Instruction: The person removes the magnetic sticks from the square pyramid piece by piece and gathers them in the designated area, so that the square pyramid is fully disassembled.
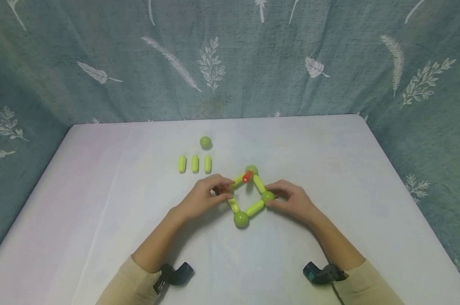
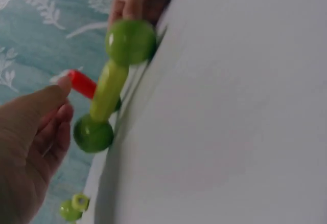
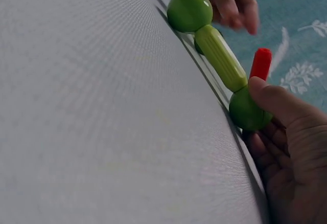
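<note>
Green balls [image 1: 241,219] and yellow-green rods [image 1: 255,208] form a four-sided frame on the white table. From its far ball [image 1: 251,170] a red rod [image 1: 247,176] stands up. My right hand [image 1: 291,202] pinches the frame's right-hand ball [image 3: 245,110] between thumb and fingers. Close over the left-hand ball [image 2: 93,133] is my left hand [image 1: 207,195], its thumb and fingers apart and the fingers loosely bent. That hand largely hides this ball in the head view. In the left wrist view its thumb tip overlaps the red rod's end.
Behind the frame, to the left, lie a loose green ball [image 1: 205,142] and a row of yellow-green rods [image 1: 195,164]. A leaf-patterned grey-green cloth [image 1: 253,63] hangs beyond the table's [image 1: 329,148] back edge and along its sides.
</note>
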Motion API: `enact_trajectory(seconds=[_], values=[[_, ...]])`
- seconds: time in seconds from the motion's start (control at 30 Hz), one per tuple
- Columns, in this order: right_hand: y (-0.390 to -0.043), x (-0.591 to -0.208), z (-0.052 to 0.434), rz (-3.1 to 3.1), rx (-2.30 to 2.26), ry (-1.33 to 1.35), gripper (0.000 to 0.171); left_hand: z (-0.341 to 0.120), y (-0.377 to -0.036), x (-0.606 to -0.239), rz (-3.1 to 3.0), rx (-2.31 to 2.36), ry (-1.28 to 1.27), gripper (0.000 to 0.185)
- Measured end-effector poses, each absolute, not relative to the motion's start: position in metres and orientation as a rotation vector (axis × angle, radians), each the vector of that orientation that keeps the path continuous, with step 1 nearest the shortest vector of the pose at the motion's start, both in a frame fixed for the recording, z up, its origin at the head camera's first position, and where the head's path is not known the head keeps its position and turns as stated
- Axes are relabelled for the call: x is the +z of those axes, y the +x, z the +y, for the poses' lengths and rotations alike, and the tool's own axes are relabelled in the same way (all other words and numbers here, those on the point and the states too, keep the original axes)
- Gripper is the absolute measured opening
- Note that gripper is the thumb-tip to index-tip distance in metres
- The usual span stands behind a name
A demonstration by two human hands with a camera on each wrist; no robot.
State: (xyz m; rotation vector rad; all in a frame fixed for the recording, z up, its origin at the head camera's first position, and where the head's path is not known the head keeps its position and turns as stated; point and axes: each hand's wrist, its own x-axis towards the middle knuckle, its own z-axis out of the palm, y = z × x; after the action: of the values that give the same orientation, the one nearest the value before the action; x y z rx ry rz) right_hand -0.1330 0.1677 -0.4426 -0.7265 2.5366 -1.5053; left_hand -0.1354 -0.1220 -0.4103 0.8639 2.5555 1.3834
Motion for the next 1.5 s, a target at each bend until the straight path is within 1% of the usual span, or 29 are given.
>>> enact_trajectory(seconds=[0.1,0.2,0.27,0.37,0.43,0.5,0.7,0.8,0.87,1.0,1.23,1.5], values=[[-0.134,-0.442,0.17,2.505,-1.492,-0.724,0.041,-0.115,-0.153,-0.408,2.598,1.349,0.879,0.045],[-0.135,-0.441,0.172,2.475,-1.482,-0.759,0.04,-0.107,-0.168,-0.407,2.601,1.25,0.94,0.051],[-0.136,-0.44,0.172,2.461,-1.479,-0.795,0.04,-0.102,-0.175,-0.408,2.598,1.172,1.035,0.049],[-0.136,-0.439,0.173,2.44,-1.473,-0.83,0.04,-0.095,-0.182,-0.408,2.583,1.094,1.176,0.038],[-0.137,-0.439,0.174,2.427,-1.466,-0.84,0.04,-0.092,-0.184,-0.409,2.572,1.08,1.222,0.031],[-0.136,-0.44,0.176,2.421,-1.458,-0.834,0.04,-0.089,-0.185,-0.409,2.563,1.107,1.195,0.027],[-0.136,-0.439,0.176,2.43,-1.434,-0.816,0.04,-0.086,-0.188,-0.411,2.548,1.226,0.968,0.021],[-0.136,-0.44,0.176,2.425,-1.438,-0.835,0.038,-0.084,-0.191,-0.411,2.528,1.26,0.903,0.022],[-0.136,-0.44,0.176,2.419,-1.445,-0.855,0.037,-0.084,-0.192,-0.411,2.514,1.266,0.867,0.026],[-0.136,-0.44,0.176,2.422,-1.45,-0.86,0.036,-0.083,-0.192,-0.41,2.516,1.232,0.832,0.03],[-0.136,-0.441,0.175,2.433,-1.449,-0.845,0.036,-0.083,-0.194,-0.409,2.572,1.179,0.831,0.023],[-0.137,-0.444,0.176,2.422,-1.48,-0.899,0.035,-0.083,-0.197,-0.413,2.555,1.222,0.822,0.017]])
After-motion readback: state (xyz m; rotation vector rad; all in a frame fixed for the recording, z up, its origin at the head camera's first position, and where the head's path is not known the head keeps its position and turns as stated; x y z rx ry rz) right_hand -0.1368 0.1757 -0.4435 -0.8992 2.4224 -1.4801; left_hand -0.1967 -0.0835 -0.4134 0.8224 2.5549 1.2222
